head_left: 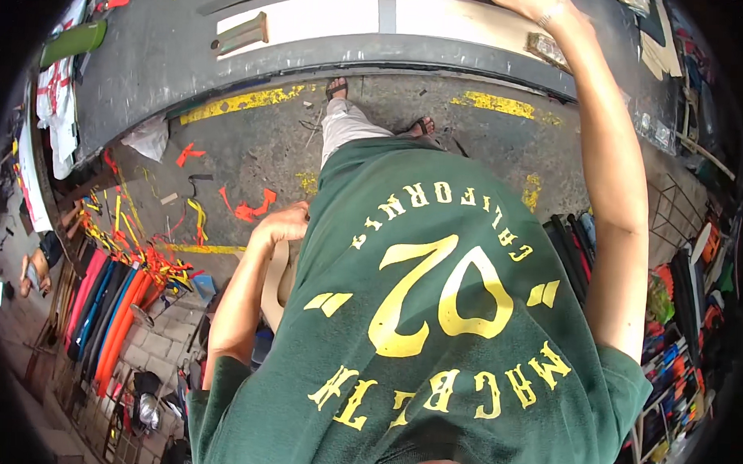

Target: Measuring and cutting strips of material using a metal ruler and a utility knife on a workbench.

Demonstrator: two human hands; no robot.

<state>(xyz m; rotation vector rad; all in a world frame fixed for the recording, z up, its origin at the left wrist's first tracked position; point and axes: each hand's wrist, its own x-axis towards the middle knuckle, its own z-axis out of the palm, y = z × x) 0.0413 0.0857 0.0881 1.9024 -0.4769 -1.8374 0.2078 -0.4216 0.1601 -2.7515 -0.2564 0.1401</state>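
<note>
Seen from the head camera, looking straight down a green shirt with yellow print, the person stands at a dark grey counter [157,53] that curves across the top of the picture. The right hand [531,2] reaches up and far forward to the long pale strip [330,14] lying flat along the counter's far side; the fingers run out of the picture at its top edge, so I cannot tell whether they are spread on the strip or closed over its end. A small packet with a shiny patterned face [548,48] lies just under the wrist, on the counter edge. The left hand [283,223] hangs at the hip, fingers curled loosely shut, against a tan band [277,278] that runs down beside the shirt; whether it actually grips the band is not clear. The pale strip looks thin, flat and light, probably flexible enough to sag if lifted by one end, so a hold near the middle or with both hands would likely suit it. Orange scraps [250,207] and bundled coloured strips [107,305] lie on the floor at the left.
</note>
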